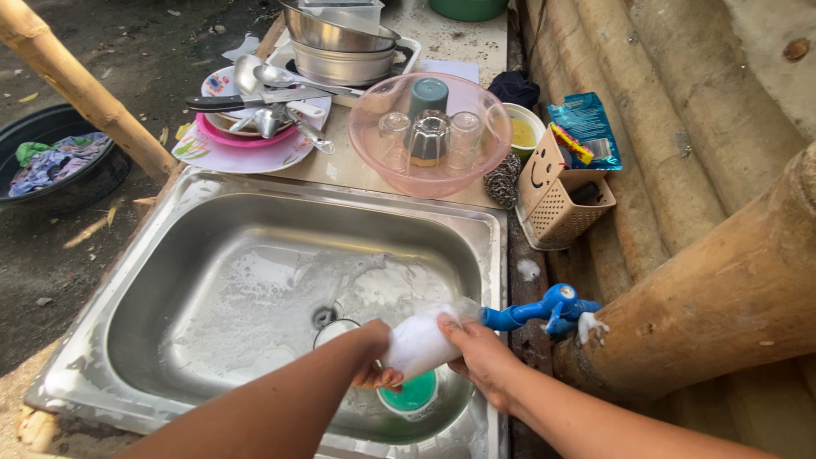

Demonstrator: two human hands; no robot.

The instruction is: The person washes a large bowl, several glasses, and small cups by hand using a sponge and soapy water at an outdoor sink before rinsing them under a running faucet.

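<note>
White suds coat the glass [418, 342] you grip with both hands over the steel sink [212, 229]: your right hand [480, 357] clasps its base, your left hand [374, 357] wraps its mouth end, beside the blue tap [544, 310]. A green-lidded cup [410, 398] lies below.

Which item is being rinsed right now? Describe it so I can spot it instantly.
Find the steel sink, then the blue tap at its right edge. Just left of the spout, the left hand and right hand hold a foam-coated white cup on its side, unlike the glasses upended in the pink basin.
</note>
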